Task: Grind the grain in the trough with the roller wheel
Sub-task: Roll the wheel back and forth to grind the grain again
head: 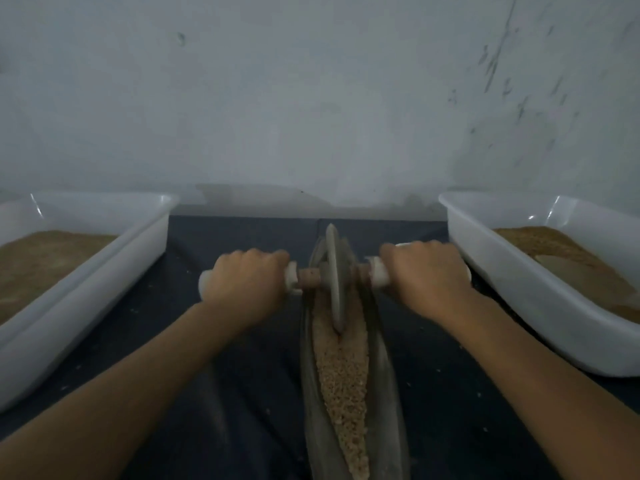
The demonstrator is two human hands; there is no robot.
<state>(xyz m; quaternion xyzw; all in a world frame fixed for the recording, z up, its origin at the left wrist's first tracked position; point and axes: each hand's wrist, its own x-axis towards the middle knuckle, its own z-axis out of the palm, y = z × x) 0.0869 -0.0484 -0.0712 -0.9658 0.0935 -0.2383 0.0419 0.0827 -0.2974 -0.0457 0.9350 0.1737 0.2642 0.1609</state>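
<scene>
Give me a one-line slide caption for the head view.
Both hands, left and right, grip the wheel handles, rolling it through grain in the trough.

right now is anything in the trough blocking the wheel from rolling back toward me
Nothing visible does. The roller wheel sits in the trough toward its far part, and only grain lies along the channel toward the near end. Both white bins stand off to the sides.

A pale grey wall (311, 98) fills the upper half of the view, with dark scuff marks (512, 84) on its right part. Below it lies a dark blue cloth (242, 393), dotted with small light crumbs. Two white tubs stand on the cloth, one at the left (86, 271) and one at the right (540, 299), both holding brown meal. The light is dim.
</scene>
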